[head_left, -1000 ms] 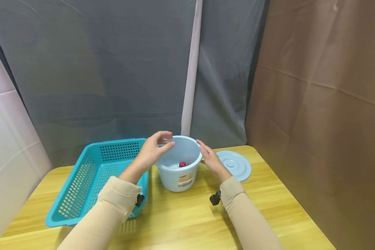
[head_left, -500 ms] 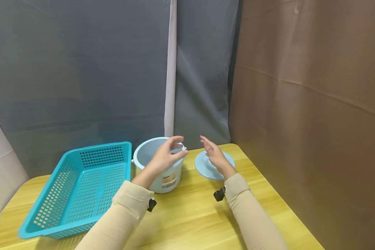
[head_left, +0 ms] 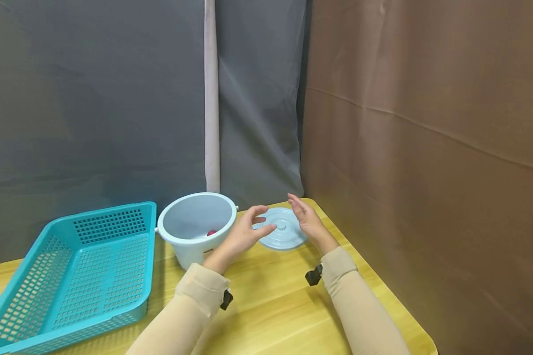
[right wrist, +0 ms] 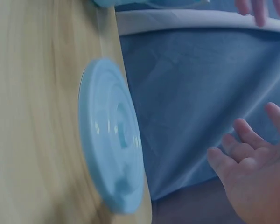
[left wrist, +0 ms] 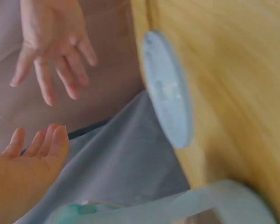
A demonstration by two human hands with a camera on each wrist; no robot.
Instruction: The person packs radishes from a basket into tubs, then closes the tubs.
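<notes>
Both hands, left hand (head_left: 244,235) and right hand (head_left: 305,222), hover open and empty beside the lid (head_left: 281,233); a clumsy grab could slide it off the table (head_left: 271,305) edge.

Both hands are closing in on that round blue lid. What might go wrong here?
The lid lies flat near the far edge of the table, so a clumsy grab by the left hand or right hand could push it off. The left wrist is also close to the open bucket and might knock it.
</notes>
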